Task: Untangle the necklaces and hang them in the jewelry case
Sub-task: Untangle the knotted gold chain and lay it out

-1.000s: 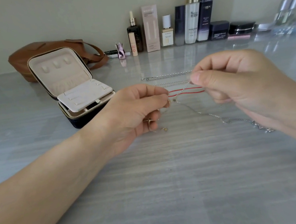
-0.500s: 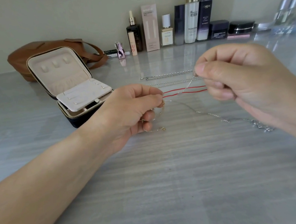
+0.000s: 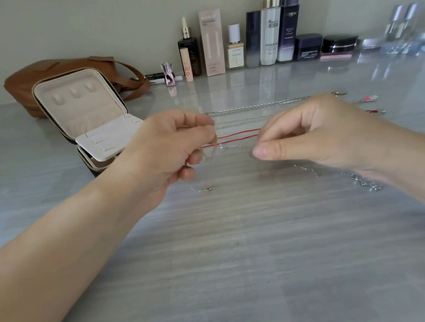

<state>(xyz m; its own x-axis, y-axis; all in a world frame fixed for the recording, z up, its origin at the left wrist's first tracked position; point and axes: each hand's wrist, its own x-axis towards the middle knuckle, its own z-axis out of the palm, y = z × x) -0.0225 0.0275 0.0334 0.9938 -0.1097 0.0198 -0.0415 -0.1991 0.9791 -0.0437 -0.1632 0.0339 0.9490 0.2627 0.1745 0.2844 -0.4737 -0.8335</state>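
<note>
My left hand (image 3: 174, 149) pinches a thin gold necklace (image 3: 212, 151) just above the table; its small clasp end (image 3: 210, 187) lies below the hand. My right hand (image 3: 320, 135) is curled, with thumb and forefinger pinching a fine silver necklace (image 3: 231, 147) that runs from the gold one and trails out under the wrist to a pendant (image 3: 369, 184). A red cord necklace (image 3: 237, 135) stretches between the two hands on the table. Behind it lie two straight silver chains (image 3: 253, 106). The open jewelry case (image 3: 85, 113) stands at the left, its hooks bare.
A brown leather bag (image 3: 55, 72) lies behind the case. A row of cosmetic bottles and jars (image 3: 269, 38) lines the back wall, with glass items (image 3: 401, 28) at the far right. Small charms (image 3: 370, 99) lie beyond my right hand.
My right hand has come down and nearer the table, so the fine silver chain it had pulled up taut now lies low. My left hand has shifted slightly up and right.
</note>
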